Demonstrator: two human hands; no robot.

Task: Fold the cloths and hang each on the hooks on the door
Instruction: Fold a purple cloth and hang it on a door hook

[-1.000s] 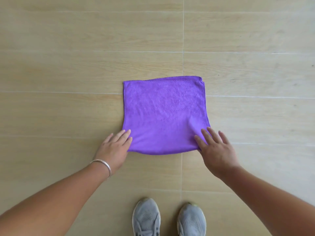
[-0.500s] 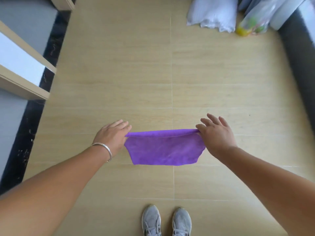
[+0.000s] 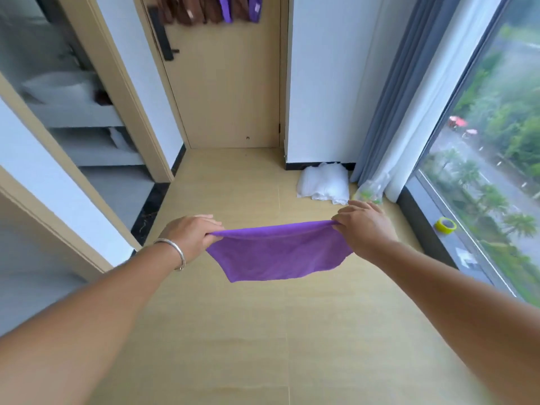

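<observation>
Hanging between left hand [image 3: 191, 235] and right hand [image 3: 363, 228], purple cloth [image 3: 277, 254].

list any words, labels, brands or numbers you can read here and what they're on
None can be read.
The small pale tag on a purple cloth hanging at the top of the door: too small and blurred.
The held purple cloth and the yellow tape roll show no print.

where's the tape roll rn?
Head view, right side: the yellow-green tape roll sits on the dark window ledge, right of the right hand.
</observation>
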